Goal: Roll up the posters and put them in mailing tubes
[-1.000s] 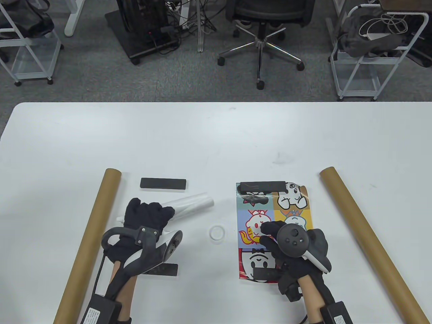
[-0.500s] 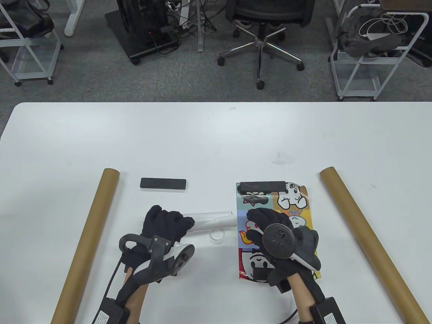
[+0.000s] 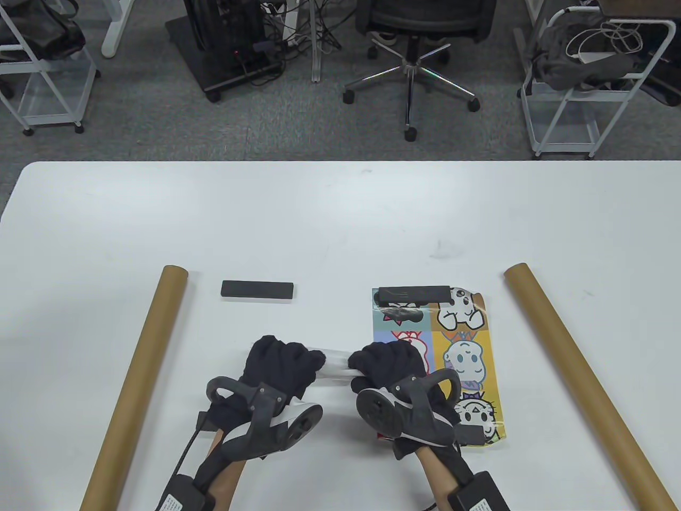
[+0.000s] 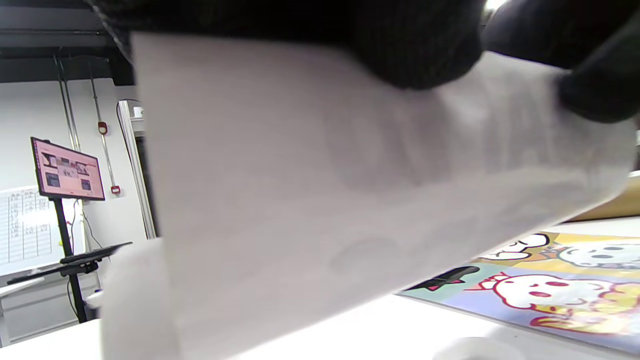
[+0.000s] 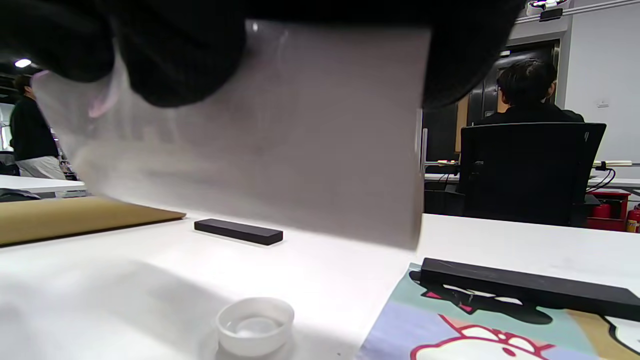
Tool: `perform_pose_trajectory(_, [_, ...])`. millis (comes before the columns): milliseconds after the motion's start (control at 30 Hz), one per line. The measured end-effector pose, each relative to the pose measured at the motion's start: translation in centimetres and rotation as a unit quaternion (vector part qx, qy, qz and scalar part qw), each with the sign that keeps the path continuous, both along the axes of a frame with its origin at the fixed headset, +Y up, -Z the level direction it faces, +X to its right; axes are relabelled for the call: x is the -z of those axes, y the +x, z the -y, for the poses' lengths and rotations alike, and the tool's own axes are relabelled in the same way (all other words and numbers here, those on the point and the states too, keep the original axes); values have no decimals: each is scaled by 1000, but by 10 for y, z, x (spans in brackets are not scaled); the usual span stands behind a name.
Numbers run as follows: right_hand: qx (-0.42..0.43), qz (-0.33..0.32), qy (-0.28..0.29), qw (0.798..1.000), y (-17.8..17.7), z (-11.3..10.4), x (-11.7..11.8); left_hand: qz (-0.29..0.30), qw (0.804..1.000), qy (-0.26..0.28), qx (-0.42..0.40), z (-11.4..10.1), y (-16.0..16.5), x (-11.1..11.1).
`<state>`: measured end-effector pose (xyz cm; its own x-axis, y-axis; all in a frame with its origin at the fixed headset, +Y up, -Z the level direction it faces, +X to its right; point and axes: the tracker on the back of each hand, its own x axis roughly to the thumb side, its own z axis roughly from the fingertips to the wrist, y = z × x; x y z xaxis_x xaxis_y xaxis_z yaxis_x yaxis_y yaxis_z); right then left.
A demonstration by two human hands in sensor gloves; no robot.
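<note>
A rolled white poster (image 3: 335, 362) hangs just above the table between both hands. My left hand (image 3: 284, 364) grips its left end and my right hand (image 3: 385, 364) grips its right end. The roll fills the left wrist view (image 4: 350, 190) and the right wrist view (image 5: 280, 135), with gloved fingers curled over its top. A flat cartoon poster (image 3: 457, 346) lies to the right, held by a black bar (image 3: 414, 294) at its far edge. Two brown mailing tubes lie on the table, one at the left (image 3: 138, 383) and one at the right (image 3: 580, 372). A white tube cap (image 5: 255, 325) sits under the roll.
A second black bar (image 3: 257, 289) lies left of centre on the white table (image 3: 340, 223). Beyond the far edge stand an office chair (image 3: 420, 32) and wire carts (image 3: 585, 80). The right wrist view shows a seated person (image 5: 525, 100) in the background.
My left hand carried the rolled poster to the right and levelled it. My right hand left the flat poster, turned over and took hold of the roll's right end.
</note>
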<state>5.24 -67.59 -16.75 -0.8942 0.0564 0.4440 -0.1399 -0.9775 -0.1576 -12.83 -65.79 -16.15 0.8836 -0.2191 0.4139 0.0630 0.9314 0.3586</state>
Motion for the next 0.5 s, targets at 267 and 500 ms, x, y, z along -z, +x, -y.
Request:
perform_pose_trajectory(267, [25, -16, -26, 999, 2, 3, -4, 9, 1000, -8, 10, 3, 6, -2])
perform_pose_trajectory(500, [6, -29, -53, 998, 2, 5, -5, 39, 999, -29, -2, -1, 3, -6])
